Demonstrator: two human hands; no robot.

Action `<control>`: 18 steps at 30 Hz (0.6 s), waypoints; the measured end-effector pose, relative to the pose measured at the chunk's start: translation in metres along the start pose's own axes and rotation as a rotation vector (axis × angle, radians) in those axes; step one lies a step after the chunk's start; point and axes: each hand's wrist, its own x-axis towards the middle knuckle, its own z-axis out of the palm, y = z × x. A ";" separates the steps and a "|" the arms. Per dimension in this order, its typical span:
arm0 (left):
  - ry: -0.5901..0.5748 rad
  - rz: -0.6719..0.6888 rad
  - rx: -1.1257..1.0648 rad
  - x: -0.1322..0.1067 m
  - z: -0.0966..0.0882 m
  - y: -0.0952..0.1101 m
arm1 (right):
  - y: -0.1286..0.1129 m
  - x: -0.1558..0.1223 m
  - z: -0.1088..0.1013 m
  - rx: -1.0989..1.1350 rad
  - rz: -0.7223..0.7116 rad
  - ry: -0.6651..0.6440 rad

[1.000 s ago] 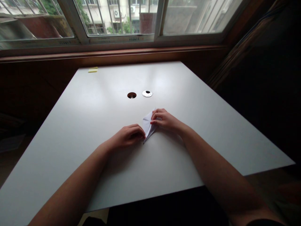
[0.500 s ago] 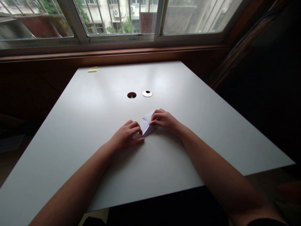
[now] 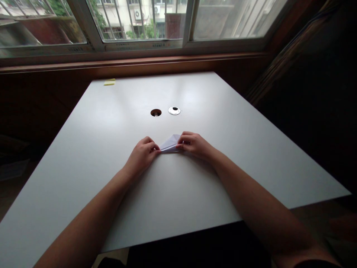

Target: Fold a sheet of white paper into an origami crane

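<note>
A small folded sheet of white paper is held between my two hands, low over the middle of the white table. My left hand pinches its left tip between thumb and fingers. At the right end, my right hand grips the paper with thumb and bent fingers, covering that end. The paper shows a pointed, roughly triangular shape with a fold line along its near edge.
Beyond the paper are a round hole in the tabletop and a silver ring-shaped cover beside it. A yellow sticky note lies at the far left corner. A window stands behind the table.
My left hand has moved a little up and left and now pinches the paper's tip. The paper has turned from a slant to nearly level; my right hand has barely moved.
</note>
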 end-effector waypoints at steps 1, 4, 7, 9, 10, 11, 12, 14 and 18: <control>-0.001 -0.009 -0.007 0.000 0.000 -0.001 | 0.000 0.000 0.000 0.002 0.018 0.000; -0.012 -0.006 -0.022 0.001 0.000 -0.005 | 0.000 0.000 0.001 0.004 0.053 0.009; -0.035 0.009 -0.034 0.001 -0.001 -0.007 | 0.000 0.001 0.002 0.010 0.084 0.015; -0.053 0.013 -0.040 0.001 -0.002 -0.007 | 0.000 0.001 0.002 0.011 0.101 0.021; -0.064 0.015 -0.041 0.001 -0.002 -0.007 | 0.000 0.002 0.002 0.008 0.108 0.026; -0.076 0.020 -0.041 0.001 -0.002 -0.007 | 0.000 0.002 0.002 0.002 0.112 0.030; -0.089 0.031 -0.041 0.001 -0.002 -0.007 | 0.000 0.002 0.002 -0.005 0.115 0.037; -0.116 0.063 -0.042 0.001 -0.002 -0.008 | 0.002 0.002 0.003 -0.019 0.117 0.050; -0.143 0.159 0.000 0.002 -0.002 -0.009 | 0.006 0.002 0.004 -0.032 0.134 0.065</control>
